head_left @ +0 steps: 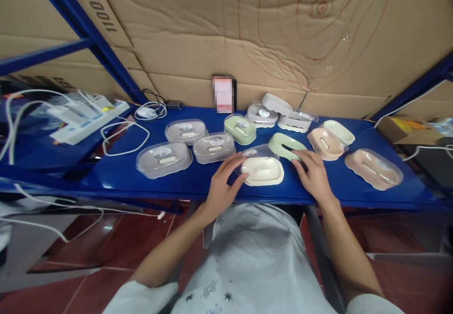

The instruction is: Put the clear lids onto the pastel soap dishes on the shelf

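Note:
A cream soap box (262, 170) lies near the front edge of the blue shelf (198, 186), its clear lid (255, 154) tipped up at the back. My left hand (223, 182) grips the box's left end, fingers on the lid's edge. My right hand (312, 172) rests to the right of it, fingertips touching a green soap tray (285, 145). Lidded grey boxes (163, 158) (213, 147) (186, 130) sit to the left.
A green lidded box (240, 128), grey and white ones (262, 114) (292, 116), and peach and cream trays (325, 143) (373, 168) (339, 131) fill the back and right. White cables (123, 137), a charger (146, 112) and power strips (85, 118) lie left. Cardboard backs the shelf.

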Tool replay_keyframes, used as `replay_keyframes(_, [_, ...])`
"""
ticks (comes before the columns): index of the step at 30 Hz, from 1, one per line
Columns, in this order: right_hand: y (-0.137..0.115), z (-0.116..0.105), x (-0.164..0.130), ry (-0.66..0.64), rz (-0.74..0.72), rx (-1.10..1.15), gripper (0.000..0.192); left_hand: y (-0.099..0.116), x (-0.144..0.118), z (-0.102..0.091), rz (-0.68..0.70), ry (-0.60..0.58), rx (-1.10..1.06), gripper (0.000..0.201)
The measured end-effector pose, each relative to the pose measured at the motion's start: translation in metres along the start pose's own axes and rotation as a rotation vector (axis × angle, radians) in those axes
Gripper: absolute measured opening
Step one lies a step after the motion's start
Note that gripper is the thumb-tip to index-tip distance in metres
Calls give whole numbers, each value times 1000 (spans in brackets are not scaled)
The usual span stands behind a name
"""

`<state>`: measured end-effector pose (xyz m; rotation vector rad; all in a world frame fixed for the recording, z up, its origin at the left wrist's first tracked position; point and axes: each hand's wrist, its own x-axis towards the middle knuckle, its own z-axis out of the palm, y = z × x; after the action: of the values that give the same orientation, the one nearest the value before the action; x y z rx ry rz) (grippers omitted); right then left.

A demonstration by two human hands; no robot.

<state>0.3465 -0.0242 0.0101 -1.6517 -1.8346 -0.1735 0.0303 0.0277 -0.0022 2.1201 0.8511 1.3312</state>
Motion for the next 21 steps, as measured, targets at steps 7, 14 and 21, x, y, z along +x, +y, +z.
replay_keyframes(7, [-47, 2, -12, -158, -237, 55, 33, -4, -2, -1, -75, 193, -233, 41])
replay_keyframes(14, [-53, 3, -13, -271, -340, 79, 39, -6, -3, 0, -67, 191, -241, 41])
replay_keyframes(21, [-52, 2, -14, -271, -357, 198, 36, -2, -1, -4, -51, 108, -148, 39])
